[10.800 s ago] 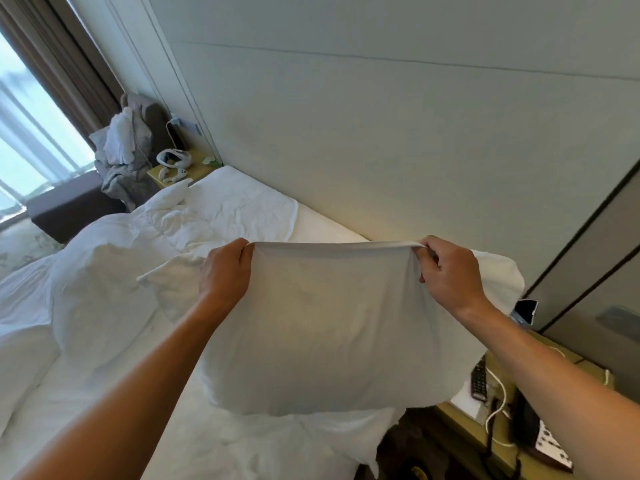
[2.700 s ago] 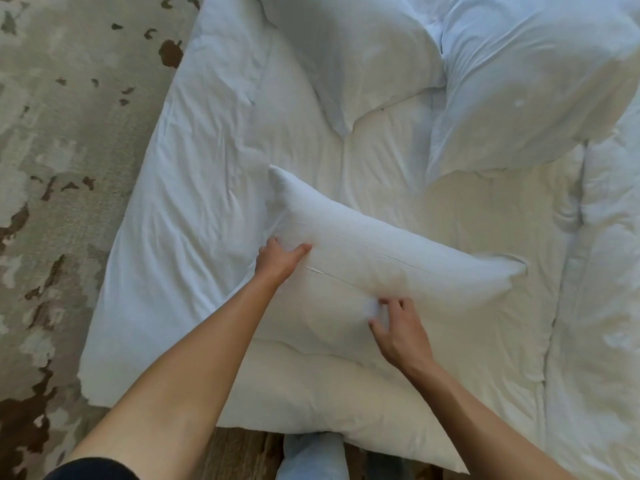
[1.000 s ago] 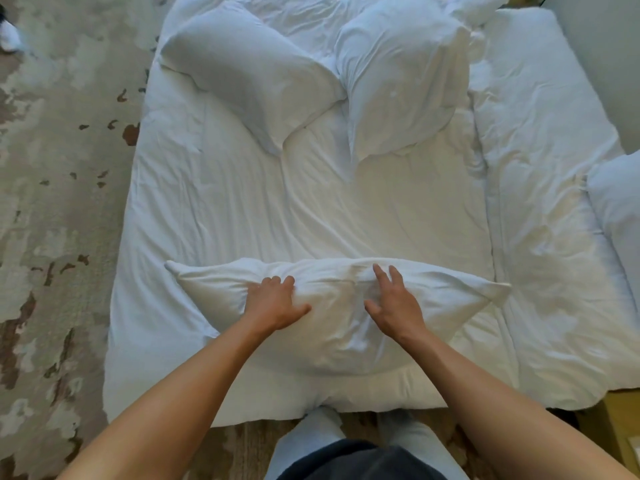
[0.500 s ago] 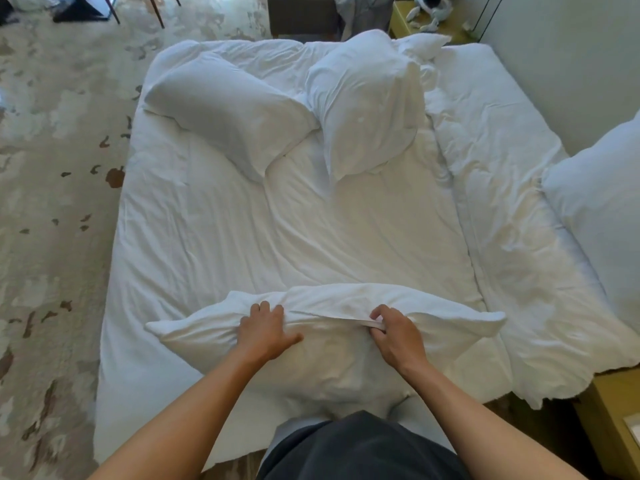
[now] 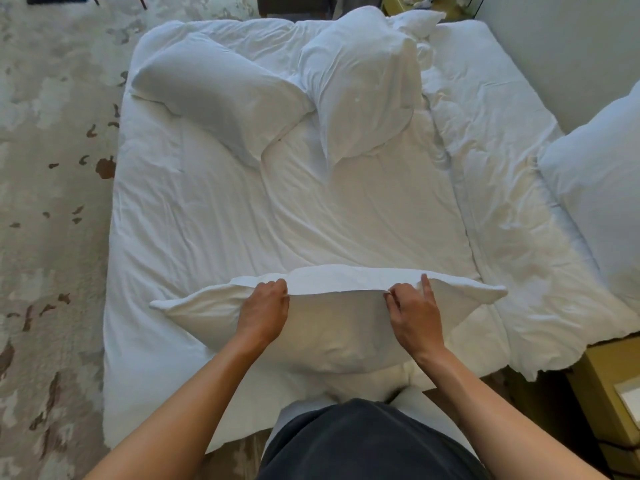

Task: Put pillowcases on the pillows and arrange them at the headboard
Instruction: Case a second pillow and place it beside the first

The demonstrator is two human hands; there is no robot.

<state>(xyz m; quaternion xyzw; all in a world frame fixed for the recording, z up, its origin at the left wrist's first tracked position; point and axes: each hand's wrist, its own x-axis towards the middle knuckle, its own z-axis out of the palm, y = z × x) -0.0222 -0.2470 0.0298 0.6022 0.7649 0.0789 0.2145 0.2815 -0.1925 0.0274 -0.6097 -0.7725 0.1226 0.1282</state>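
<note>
Pillow point(image 5: 332, 327): white, on the bed's point(image 5: 207, 216) near edge, against the person's body. Left hand point(image 5: 265, 311) and right hand point(image 5: 414, 315): each pinching the pillowcase point(image 5: 339, 277) hem at its top. 2 pillows point(image 5: 214, 95) point(image 5: 363, 91): far end. 1 pillow point(image 5: 602, 188): right.

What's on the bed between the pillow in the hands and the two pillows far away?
Nothing but bare, wrinkled white duvet, seen from the head camera, between the held white pillow and the two white pillows farther off.
</note>
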